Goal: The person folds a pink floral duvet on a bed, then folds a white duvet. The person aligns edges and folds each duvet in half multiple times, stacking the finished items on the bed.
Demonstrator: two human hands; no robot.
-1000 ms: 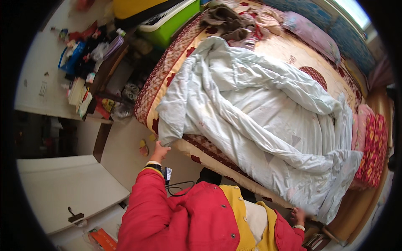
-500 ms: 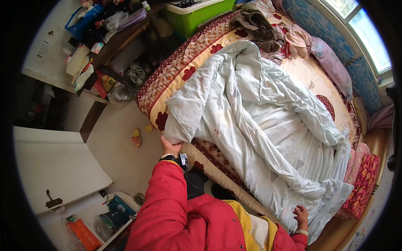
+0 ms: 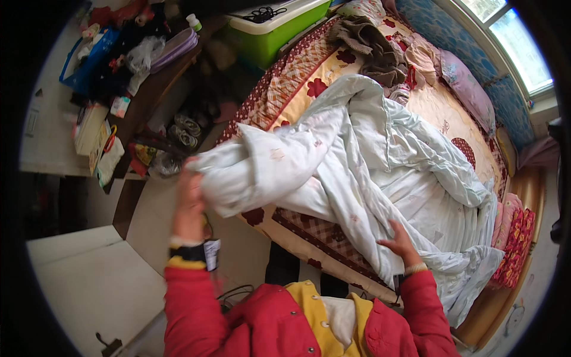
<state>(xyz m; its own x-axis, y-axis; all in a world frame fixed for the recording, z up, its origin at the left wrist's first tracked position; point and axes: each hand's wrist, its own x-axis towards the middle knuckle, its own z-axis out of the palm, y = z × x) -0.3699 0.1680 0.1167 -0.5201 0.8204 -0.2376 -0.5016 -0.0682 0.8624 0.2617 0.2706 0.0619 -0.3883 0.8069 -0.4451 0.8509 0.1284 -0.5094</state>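
A pale blue-white quilt (image 3: 416, 160) lies rumpled over the bed. My left hand (image 3: 189, 199), smeared by motion, is closed on the quilt's near-left end, which is raised off the bed and hangs past its left side. Folds hide part of its fingers. My right hand (image 3: 403, 243) is over the quilt's near edge with fingers apart, holding nothing; whether it touches the cloth I cannot tell. Beneath the quilt is a cream bedspread (image 3: 309, 263) with dark red flowers and a checked border.
Pink and red folded bedding (image 3: 514, 244) is at the bed's right end. A brown garment (image 3: 372, 50) and a lilac pillow (image 3: 467, 89) lie farther back. A green bin (image 3: 276, 35) stands behind the bed. Left are a cluttered desk (image 3: 143, 95) and a white panel (image 3: 95, 268).
My left hand has moved left and upward, lifting the quilt's end off the bed corner. My right hand has moved forward and left, opening out over the quilt's near edge.
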